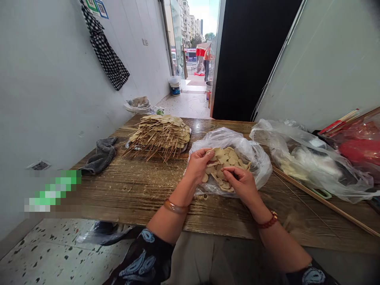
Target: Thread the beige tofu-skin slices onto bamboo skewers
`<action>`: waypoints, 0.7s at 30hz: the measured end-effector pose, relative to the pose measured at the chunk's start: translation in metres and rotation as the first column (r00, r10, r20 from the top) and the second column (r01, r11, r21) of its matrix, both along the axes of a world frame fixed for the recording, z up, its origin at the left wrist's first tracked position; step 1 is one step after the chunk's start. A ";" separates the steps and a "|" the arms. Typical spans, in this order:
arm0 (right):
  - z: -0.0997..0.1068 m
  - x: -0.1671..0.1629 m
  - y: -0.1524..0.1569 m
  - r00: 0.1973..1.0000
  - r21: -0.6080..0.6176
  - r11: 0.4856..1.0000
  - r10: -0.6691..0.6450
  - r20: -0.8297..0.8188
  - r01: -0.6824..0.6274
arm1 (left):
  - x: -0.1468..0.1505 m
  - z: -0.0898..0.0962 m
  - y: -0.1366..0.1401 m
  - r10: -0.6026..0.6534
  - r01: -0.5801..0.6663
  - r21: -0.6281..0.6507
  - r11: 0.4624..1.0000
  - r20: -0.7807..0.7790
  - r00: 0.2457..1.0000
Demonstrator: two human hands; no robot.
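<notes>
A clear plastic bag [261, 166] lies opened out on the wooden table, with a heap of thin, pale, round slices [230, 156] in it; their kind is not plain. Above the left side of the heap, my left hand [199, 161] is closed, thumb and fingers pinching a pale slice. My right hand [240, 182] is over the near side of the slices, with thumb and forefinger pressed together. Whatever is between those fingertips is too small to make out. Beyond my left hand, many skewered slices [166, 132] are piled on a tray, their stick ends pointing towards me.
Loose bamboo skewers [323, 200] lie on the wooden table [142, 198] at the right, beside another plastic bag [311, 162]. Red packaging [360, 152] is at the far right. A dark grey cloth [101, 156] rests at the left edge. Beyond the doorway stands a person [206, 61].
</notes>
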State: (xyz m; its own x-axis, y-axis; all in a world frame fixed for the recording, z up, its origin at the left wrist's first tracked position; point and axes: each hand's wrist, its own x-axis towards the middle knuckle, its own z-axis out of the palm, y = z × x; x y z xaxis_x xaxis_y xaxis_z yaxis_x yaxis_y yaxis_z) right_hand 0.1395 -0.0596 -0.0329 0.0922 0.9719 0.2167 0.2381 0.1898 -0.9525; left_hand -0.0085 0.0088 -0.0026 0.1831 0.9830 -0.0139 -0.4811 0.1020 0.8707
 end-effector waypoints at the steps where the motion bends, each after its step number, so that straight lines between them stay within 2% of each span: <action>1: 0.000 -0.001 0.000 1.000 -0.009 1.000 -0.003 -0.010 0.003 | 0.001 -0.001 -0.001 0.001 -0.001 0.010 1.000 -0.019 1.000; 6: -0.002 -0.002 0.001 0.993 -0.074 0.997 -0.004 -0.121 -0.006 | 0.011 -0.006 -0.009 -0.038 0.043 0.041 0.998 -0.126 0.991; 10: -0.002 0.002 0.003 0.982 -0.074 0.995 -0.082 -0.171 0.070 | 0.013 -0.005 -0.012 -0.096 0.122 0.108 0.987 -0.223 0.970; 12: -0.002 0.005 0.005 0.974 -0.051 0.991 -0.134 -0.185 0.127 | 0.007 -0.002 -0.008 -0.036 0.083 0.165 0.983 -0.269 0.962; 14: -0.002 0.009 0.006 0.958 -0.030 0.982 -0.187 -0.216 0.185 | -0.002 0.000 0.000 0.149 -0.061 0.260 0.964 -0.334 0.931; 15: -0.002 0.011 0.007 0.947 -0.027 0.976 -0.216 -0.239 0.215 | -0.007 0.000 0.004 0.261 -0.134 0.321 0.938 -0.396 0.881; 16: -0.002 0.013 0.008 0.935 -0.030 0.970 -0.242 -0.261 0.243 | -0.012 0.001 0.007 0.347 -0.156 0.392 0.907 -0.483 0.804; 17: -0.003 0.014 0.009 0.924 -0.034 0.963 -0.265 -0.278 0.266 | -0.015 0.001 0.010 0.407 -0.126 0.462 0.878 -0.581 0.705; 19: -0.003 0.016 0.010 0.910 -0.040 0.955 -0.293 -0.293 0.295 | -0.021 0.001 0.012 0.470 0.026 0.547 0.837 -0.743 0.476; 21: -0.004 0.017 0.011 0.909 -0.037 0.954 -0.294 -0.295 0.296 | -0.023 0.002 0.010 0.511 0.163 0.553 0.817 -0.825 0.241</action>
